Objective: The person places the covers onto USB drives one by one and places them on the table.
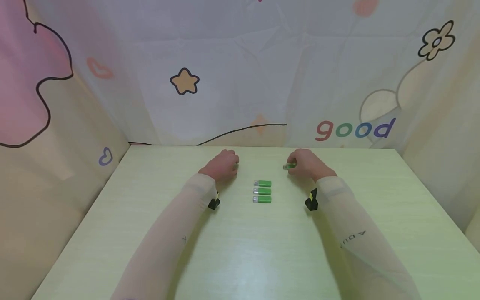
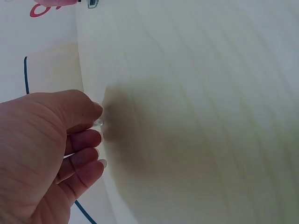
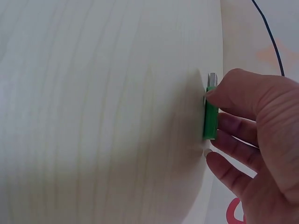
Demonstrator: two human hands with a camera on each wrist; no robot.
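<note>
My right hand point(image 1: 305, 163) pinches a green USB flash drive point(image 3: 211, 112) between thumb and fingers, low over the far part of the table. The drive's silver plug point(image 3: 212, 79) points left, towards my other hand. My left hand point(image 1: 222, 163) is at the same depth on the left, its thumb and curled fingers pinching a small clear piece point(image 2: 98, 122) like a cap, mostly hidden by the fingertips. Nearer to me, between the forearms, three more green flash drives point(image 1: 262, 191) lie in a stacked row, their silver plugs pointing left.
A pale wood-grain table point(image 1: 232, 258) spreads under both arms. Its far edge meets a light printed curtain point(image 1: 240, 83), close behind the hands. Black wrist cameras point(image 1: 214, 203) sit at both sleeves.
</note>
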